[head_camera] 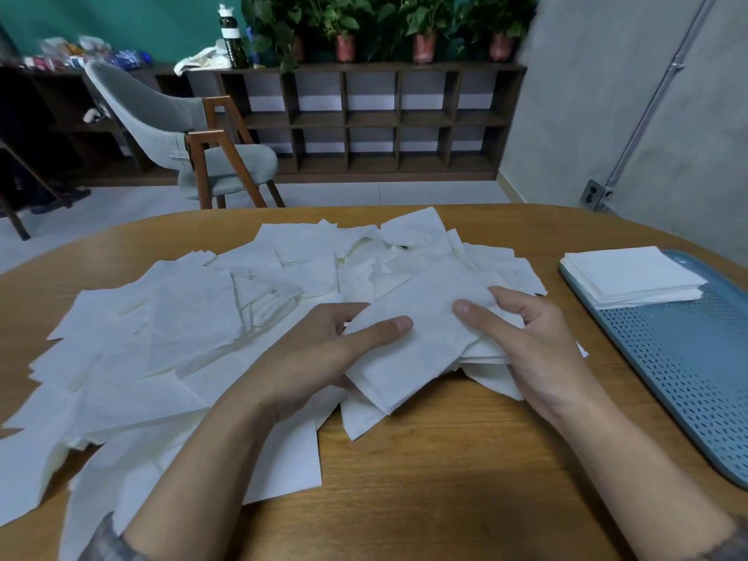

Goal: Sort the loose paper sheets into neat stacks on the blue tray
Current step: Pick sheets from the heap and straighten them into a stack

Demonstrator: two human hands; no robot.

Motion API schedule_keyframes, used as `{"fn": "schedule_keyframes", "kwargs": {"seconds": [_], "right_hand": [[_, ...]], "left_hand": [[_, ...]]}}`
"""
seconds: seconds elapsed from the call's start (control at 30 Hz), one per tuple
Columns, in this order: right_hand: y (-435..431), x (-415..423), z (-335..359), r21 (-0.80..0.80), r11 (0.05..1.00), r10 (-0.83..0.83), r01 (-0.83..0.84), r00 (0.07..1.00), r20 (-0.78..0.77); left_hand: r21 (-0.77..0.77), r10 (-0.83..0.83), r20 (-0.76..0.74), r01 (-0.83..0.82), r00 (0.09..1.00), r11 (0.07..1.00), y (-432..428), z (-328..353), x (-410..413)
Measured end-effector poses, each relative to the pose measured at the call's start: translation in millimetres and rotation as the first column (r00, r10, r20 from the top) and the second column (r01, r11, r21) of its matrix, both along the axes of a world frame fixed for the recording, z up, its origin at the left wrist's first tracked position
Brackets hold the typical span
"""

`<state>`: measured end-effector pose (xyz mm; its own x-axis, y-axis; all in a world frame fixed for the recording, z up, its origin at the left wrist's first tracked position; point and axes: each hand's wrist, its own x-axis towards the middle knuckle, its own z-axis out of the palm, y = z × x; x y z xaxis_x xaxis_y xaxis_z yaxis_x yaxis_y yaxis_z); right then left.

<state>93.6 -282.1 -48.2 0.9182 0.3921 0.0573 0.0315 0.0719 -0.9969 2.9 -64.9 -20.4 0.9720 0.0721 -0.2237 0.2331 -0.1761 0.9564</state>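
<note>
1. I see the wooden table (445, 479) filling the lower half of the head view. It carries all the task items.
2. Behind the table, a dark open-compartment shelf unit (344, 123) runs along the far wall. A row of potted plants (425, 22) stands on top of it.
3. The loose paper sheets (162, 317) lie in an overlapping, uneven spread on the left and centre of the table. They point in many directions, and some edges overhang one another.
4. The blue tray (688, 378) lies on the right side of the table, well apart from the spread. Its surface is perforated.
5. A grey upholstered chair (194, 143) with wooden legs stands on the floor between the table and the shelf unit.
6. A squared stack of sheets (631, 277) rests on the far end of the tray, with its edges roughly aligned.
7. A bundle of sheets (421, 338) is held between both hands at table centre, near the front edge of the spread. It is tilted, and its lower corner hangs just above or on the sheets below; I cannot tell which.
8. The left hand (319, 350) grips the left edge of the bundle. Its thumb lies flat on top and its fingers are underneath, out of sight.
9. The right hand (538, 342) grips the right edge. Its thumb is pressed on top and its fingers are curled round the layered edge.
10. A dark bottle (232, 38) with a white cap stands on the left part of the shelf top.
</note>
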Motion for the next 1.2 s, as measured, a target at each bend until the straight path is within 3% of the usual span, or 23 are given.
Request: {"fn": "schedule_keyframes", "kwargs": {"seconds": [0.2, 0.4, 0.63, 0.77, 0.97, 1.2], "right_hand": [[-3.3, 1.0, -0.4, 0.006, 0.999, 0.035, -0.035, 0.999, -0.022], [-5.2, 0.5, 2.4, -0.022, 0.998, 0.059, -0.059, 0.998, -0.020], [-6.1, -0.2, 3.0, -0.091, 0.981, 0.167, -0.171, 0.984, -0.058], [-3.9, -1.9, 4.0, -0.126, 0.983, 0.136, -0.137, 0.991, -0.011], [-1.8, -3.2, 3.0, -0.084, 0.995, 0.046, -0.044, 0.999, 0.018], [-2.8, -4.7, 4.8, -0.149, 0.975, 0.153, -0.162, 0.986, -0.073]], "left_hand": [[-0.023, 0.142, 0.118, -0.140, 0.983, 0.990, 7.1, -4.4, 3.3], [0.044, 0.091, 0.243, -0.104, 0.966, 0.994, 4.5, -1.6, 0.0], [0.086, -0.091, 0.313, 0.067, 0.946, 0.994, 5.3, 3.2, -4.3], [0.172, -0.060, 0.343, 0.000, 0.937, 0.985, 4.8, -0.1, -3.3], [-0.001, 0.220, 0.353, -0.235, 0.909, 0.972, -4.1, -8.7, 2.7], [-0.042, 0.099, 0.434, -0.089, 0.896, 0.995, -8.8, -3.3, 0.2]]}}
